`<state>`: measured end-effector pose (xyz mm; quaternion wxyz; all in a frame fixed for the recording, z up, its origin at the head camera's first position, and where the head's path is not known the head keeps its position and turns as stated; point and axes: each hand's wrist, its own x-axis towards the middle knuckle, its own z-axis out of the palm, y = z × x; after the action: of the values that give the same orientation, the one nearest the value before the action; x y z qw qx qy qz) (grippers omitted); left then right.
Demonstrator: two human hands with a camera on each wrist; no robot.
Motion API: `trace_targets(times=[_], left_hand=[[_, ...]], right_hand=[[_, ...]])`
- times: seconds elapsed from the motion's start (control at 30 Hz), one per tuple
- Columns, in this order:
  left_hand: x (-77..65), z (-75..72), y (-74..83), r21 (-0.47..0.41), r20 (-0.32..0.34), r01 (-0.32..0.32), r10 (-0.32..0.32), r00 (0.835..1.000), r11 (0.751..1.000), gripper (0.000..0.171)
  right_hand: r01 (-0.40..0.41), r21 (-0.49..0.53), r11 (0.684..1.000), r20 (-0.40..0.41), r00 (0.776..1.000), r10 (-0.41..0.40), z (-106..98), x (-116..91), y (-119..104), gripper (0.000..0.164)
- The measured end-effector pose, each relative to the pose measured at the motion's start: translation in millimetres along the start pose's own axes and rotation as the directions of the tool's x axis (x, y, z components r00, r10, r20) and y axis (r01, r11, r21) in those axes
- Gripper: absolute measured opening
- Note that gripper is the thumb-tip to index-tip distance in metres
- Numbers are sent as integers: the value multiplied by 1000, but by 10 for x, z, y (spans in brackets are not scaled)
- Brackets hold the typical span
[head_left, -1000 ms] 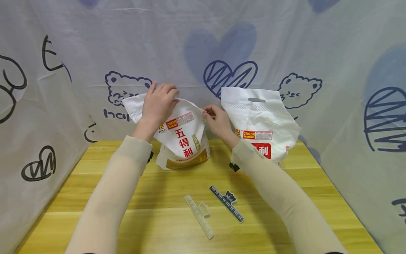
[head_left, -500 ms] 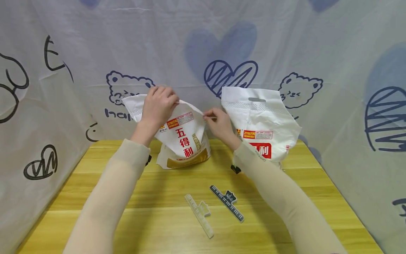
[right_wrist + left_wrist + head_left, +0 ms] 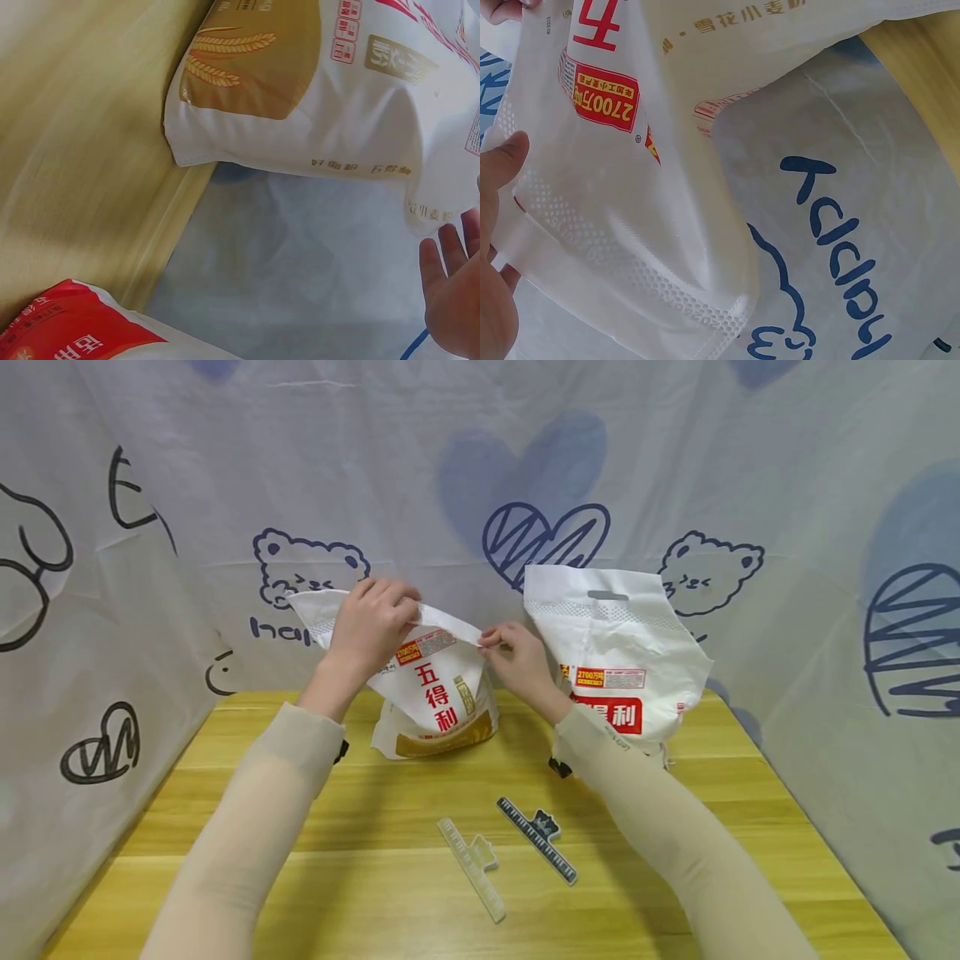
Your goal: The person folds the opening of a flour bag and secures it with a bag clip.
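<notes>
A white flour bag (image 3: 435, 697) with red lettering and a gold base stands at the back of the table, its top edge partly folded over. My left hand (image 3: 375, 620) grips that top edge near its middle. In the left wrist view, thumb and fingers of the left hand (image 3: 496, 300) lie on either side of the bag's (image 3: 637, 217) perforated top strip. My right hand (image 3: 519, 662) pinches the right end of the folded edge. The right wrist view catches the right hand (image 3: 456, 307) only partly, beside the bag's (image 3: 352, 127) upper corner.
A second flour bag (image 3: 622, 643) with a handle slot stands at the right, close to my right forearm. A whitish long clip (image 3: 471, 868) and a black long clip (image 3: 536, 841) lie on the wooden table (image 3: 360, 877). A printed cloth (image 3: 450, 460) hangs behind.
Both hands have lowered slightly, the left more than the right. The bag's top edge is folded further down, and a wider white strip shows between the hands.
</notes>
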<state>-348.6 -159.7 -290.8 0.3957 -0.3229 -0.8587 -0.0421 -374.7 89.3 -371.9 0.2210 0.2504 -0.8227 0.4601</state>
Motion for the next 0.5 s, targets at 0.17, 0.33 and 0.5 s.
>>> trace_targets(times=[0.17,0.33,0.5], left_hand=[[-57,-4,-12,-34,57,9,-7,998,999,8],[-83,-22,-10,-34,134,46,-41,990,998,10],[-98,-33,-2,-28,233,111,-101,967,993,22]], right_hand=[[-11,-52,999,54,998,14,8,-12,1,5],[-22,-99,995,120,992,34,26,2,-2,5],[-41,-105,994,150,987,56,68,16,1,6]])
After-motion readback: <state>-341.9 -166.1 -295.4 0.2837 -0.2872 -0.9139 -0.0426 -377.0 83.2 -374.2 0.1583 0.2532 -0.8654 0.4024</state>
